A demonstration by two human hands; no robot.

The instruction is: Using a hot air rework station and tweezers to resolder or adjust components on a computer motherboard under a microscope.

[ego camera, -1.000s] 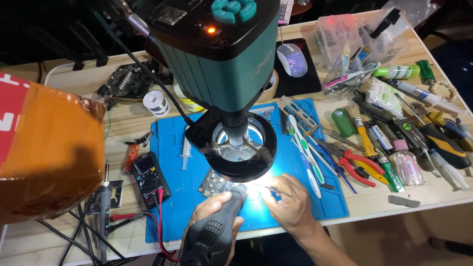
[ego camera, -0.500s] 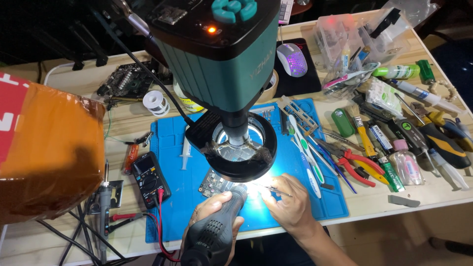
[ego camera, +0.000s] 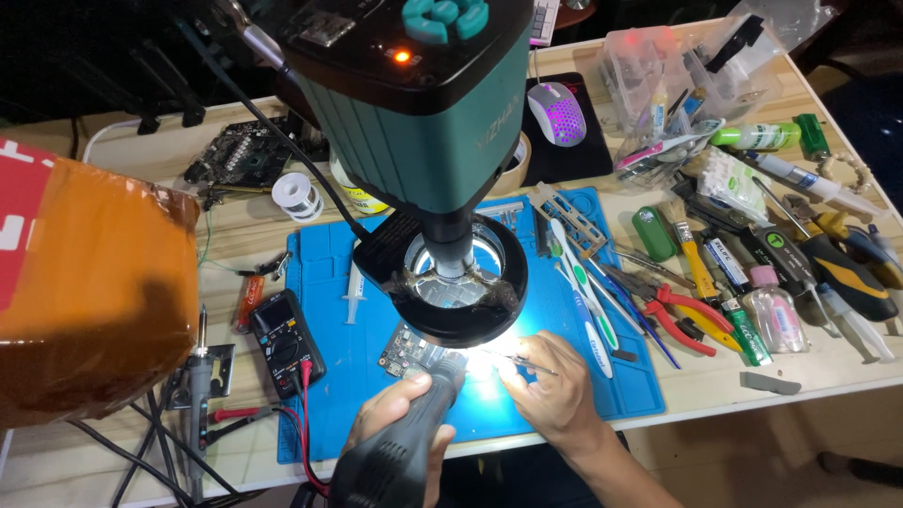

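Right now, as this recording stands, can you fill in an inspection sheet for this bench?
Surface: blue work mat on a wooden bench.
Job's things: circuit board under a green microscope with a lit ring light.
Clutter: multimeter, pliers, brush, bottles, solder spool, mouse.
Hands: left hand grips a black hot-air handle; right hand pinches tweezers.
Cables: red and black probe leads.
Surroundings: orange box to the left.
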